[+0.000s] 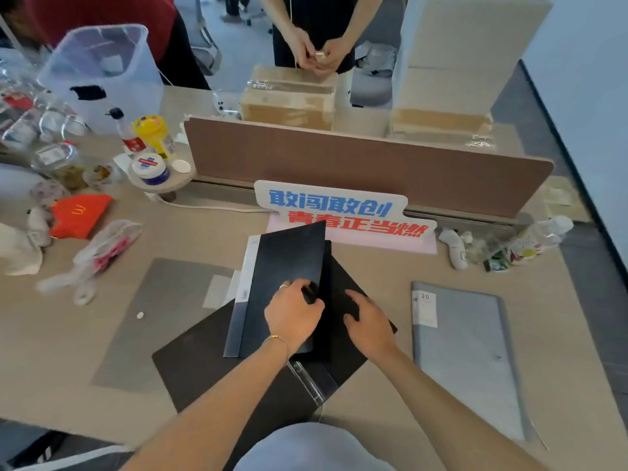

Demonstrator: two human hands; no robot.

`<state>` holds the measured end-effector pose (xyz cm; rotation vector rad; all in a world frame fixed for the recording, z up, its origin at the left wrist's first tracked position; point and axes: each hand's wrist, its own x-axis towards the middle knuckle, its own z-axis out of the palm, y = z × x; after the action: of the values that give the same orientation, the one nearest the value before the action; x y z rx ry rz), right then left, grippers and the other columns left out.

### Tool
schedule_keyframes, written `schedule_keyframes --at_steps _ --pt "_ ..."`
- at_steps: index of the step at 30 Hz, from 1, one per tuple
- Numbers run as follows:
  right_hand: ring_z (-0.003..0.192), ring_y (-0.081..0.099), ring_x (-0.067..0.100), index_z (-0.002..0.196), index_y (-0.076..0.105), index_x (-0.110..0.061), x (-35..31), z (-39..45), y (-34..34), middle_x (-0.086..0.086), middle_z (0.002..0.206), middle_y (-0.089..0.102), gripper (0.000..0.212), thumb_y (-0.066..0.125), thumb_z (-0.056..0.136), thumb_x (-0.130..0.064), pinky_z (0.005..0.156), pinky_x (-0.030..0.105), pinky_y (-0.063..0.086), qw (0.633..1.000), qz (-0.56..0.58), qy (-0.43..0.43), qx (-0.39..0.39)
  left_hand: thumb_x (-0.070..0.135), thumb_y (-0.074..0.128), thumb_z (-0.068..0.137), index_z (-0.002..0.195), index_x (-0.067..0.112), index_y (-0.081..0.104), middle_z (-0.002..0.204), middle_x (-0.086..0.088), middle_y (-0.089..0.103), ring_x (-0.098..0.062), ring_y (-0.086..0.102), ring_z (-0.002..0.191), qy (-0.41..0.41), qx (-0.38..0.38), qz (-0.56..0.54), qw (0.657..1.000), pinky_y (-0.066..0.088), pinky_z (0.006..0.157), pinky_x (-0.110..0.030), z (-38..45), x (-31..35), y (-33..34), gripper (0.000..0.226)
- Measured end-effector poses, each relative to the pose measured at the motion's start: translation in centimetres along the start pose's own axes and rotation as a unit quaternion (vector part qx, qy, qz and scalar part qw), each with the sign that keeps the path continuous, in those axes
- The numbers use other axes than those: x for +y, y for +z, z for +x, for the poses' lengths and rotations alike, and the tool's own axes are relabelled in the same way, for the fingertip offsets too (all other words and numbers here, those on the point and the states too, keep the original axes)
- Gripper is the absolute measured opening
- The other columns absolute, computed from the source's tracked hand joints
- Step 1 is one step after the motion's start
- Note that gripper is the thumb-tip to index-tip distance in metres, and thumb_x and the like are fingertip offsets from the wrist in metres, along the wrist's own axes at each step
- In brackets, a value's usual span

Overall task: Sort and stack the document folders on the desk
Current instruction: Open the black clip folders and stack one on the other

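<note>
A black folder (285, 263) with a pale spine label lies in the middle of the desk, its front cover lifted. My left hand (294, 316) grips that cover near its lower right edge. My right hand (368, 321) rests flat with fingers apart on the black layer beneath it. Under both lies a larger black folder (204, 365), turned at an angle, with a clear plastic clip at its near edge. A grey translucent folder (159, 321) lies flat to the left. A blue-grey folder (465, 355) with a white label marked 20 lies to the right.
A brown divider panel (367, 164) and a printed sign (343, 212) stand behind the folders. Bottles, jars, a plastic bag (102, 249) and an orange cap (80, 215) crowd the left. A white controller (453, 248) and wrappers lie at right. A person stands beyond the cardboard boxes (289, 96).
</note>
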<state>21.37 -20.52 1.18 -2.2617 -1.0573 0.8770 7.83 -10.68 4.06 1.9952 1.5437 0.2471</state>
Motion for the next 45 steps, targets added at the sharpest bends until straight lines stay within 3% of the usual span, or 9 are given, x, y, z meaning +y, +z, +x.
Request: schedule_keyframes --at_steps 8,16,25,29,36,38,41,43,45 --pt "0.134 0.050 0.018 0.146 0.045 -0.027 0.8 0.2 0.4 -0.002 0.147 0.052 0.054 0.056 0.093 -0.020 0.110 0.033 0.041 0.999 -0.035 0.001 -0.007 0.042 0.066 0.085 0.144 0.029 0.048 0.144 -0.004 0.048 -0.028 0.048 0.130 -0.016 -0.108 0.070 0.992 0.048 0.102 -0.044 0.4 -1.8 4.8 0.063" --pt "0.137 0.047 0.021 0.148 0.041 -0.029 0.0 2.1 3.0 -0.002 0.151 0.047 0.055 0.054 0.095 -0.024 0.110 0.038 0.043 0.996 -0.056 0.011 -0.069 0.031 0.055 0.093 0.146 0.024 0.047 0.148 -0.008 0.046 -0.032 0.044 0.135 -0.098 -0.081 0.042 0.991 0.044 0.109 -0.049 4.4 -9.3 -0.1 0.054" --pt "0.133 0.051 0.022 0.148 0.042 -0.026 -1.7 4.9 5.4 0.001 0.151 0.046 0.055 0.053 0.094 -0.022 0.107 0.038 0.046 0.989 -0.057 0.066 -0.118 0.025 0.051 0.090 0.139 0.022 0.044 0.127 -0.012 0.054 -0.035 0.058 0.110 -0.171 -0.112 -0.038 0.978 0.053 0.095 -0.045 10.1 -11.5 -3.3 0.049" --pt "0.130 0.054 0.024 0.147 0.043 -0.025 -1.9 6.1 5.8 0.002 0.151 0.045 0.054 0.052 0.094 -0.023 0.105 0.039 0.048 0.985 -0.081 0.080 -0.132 0.026 0.051 0.094 0.145 0.022 0.037 0.129 -0.015 0.058 -0.037 0.059 0.114 -0.194 -0.131 -0.071 0.970 0.052 0.096 -0.043 12.0 -10.9 -3.2 0.052" --pt "0.124 0.058 0.026 0.148 0.040 -0.029 -2.0 6.8 6.1 0.002 0.151 0.042 0.054 0.053 0.096 -0.023 0.101 0.039 0.052 0.986 -0.066 0.092 -0.121 0.025 0.046 0.085 0.116 0.018 0.068 0.109 -0.013 0.072 -0.039 0.064 0.107 -0.214 -0.089 -0.093 0.968 0.053 0.095 -0.043 14.4 -12.0 -3.5 0.038" --pt "0.122 0.059 0.026 0.148 0.040 -0.029 -2.0 6.8 6.0 0.002 0.151 0.042 0.055 0.053 0.096 -0.021 0.099 0.038 0.053 0.987 -0.059 0.094 -0.118 0.029 0.055 0.086 0.107 0.015 0.069 0.099 -0.010 0.074 -0.034 0.068 0.097 -0.209 -0.069 -0.113 0.969 0.054 0.088 -0.038 14.2 -11.3 -3.9 0.029" --pt "0.118 0.061 0.026 0.148 0.039 -0.030 -2.0 6.5 5.8 0.003 0.148 0.045 0.056 0.054 0.095 -0.021 0.097 0.038 0.054 0.987 -0.051 0.097 -0.114 0.029 0.071 0.089 0.118 0.010 0.060 0.097 -0.004 0.067 -0.016 0.062 0.076 -0.213 -0.067 -0.177 0.959 0.044 0.061 -0.023 13.4 -9.9 -4.6 0.037" --pt "0.118 0.061 0.027 0.148 0.039 -0.030 -1.9 6.2 5.5 0.004 0.146 0.047 0.056 0.055 0.095 -0.021 0.099 0.039 0.054 0.988 -0.045 0.100 -0.112 0.025 0.073 0.088 0.122 0.010 0.054 0.105 -0.002 0.062 -0.017 0.060 0.085 -0.198 -0.078 -0.185 0.959 0.038 0.052 -0.014 12.6 -9.1 -4.7 0.042" --pt "0.122 0.060 0.027 0.148 0.039 -0.029 -1.9 5.7 5.0 0.004 0.146 0.049 0.056 0.055 0.095 -0.020 0.101 0.038 0.051 0.988 -0.038 0.102 -0.108 0.020 0.074 0.088 0.125 0.012 0.050 0.117 -0.005 0.063 -0.024 0.063 0.100 -0.173 -0.081 -0.199 0.961 0.043 0.058 -0.012 12.0 -8.5 -4.6 0.045"
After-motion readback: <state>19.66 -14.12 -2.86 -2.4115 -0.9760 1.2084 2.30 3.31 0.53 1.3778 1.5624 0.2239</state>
